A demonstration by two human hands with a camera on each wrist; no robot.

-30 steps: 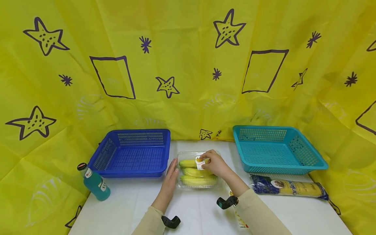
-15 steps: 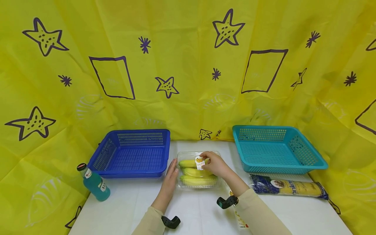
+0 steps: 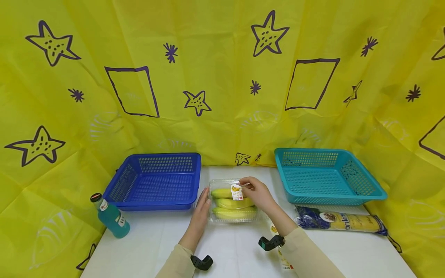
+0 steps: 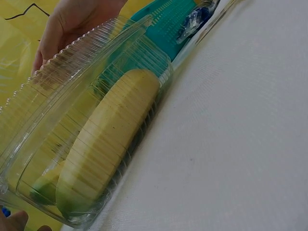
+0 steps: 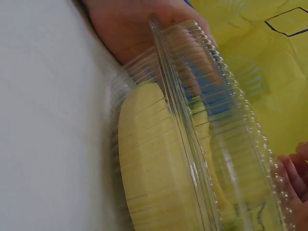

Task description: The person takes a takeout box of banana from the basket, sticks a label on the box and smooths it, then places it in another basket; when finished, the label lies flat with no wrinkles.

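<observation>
A clear plastic clamshell box (image 3: 233,221) of bananas (image 3: 234,213) stands on the white table. On its lid lies a white label (image 3: 236,192) with a banana picture, lid and label both facing up. My left hand (image 3: 199,210) rests along the box's left side with its fingers extended. My right hand (image 3: 256,193) is over the right part of the lid, thumb and fingers bent at the label's right edge. In the left wrist view the right hand (image 4: 72,24) shows behind the lid; in the right wrist view the left hand (image 5: 139,29) lies against the box's end.
A blue basket (image 3: 167,204) stands at the back left, a teal basket (image 3: 333,199) at the back right. A bottle of turquoise liquid (image 3: 114,220) is at the left, a pasta packet (image 3: 344,222) at the right. A banana-label strip (image 3: 286,264) lies partly under the right arm.
My right hand has shifted slightly right, off the label's face to its edge, and more of the label shows. The left hand and the box stay in place.
</observation>
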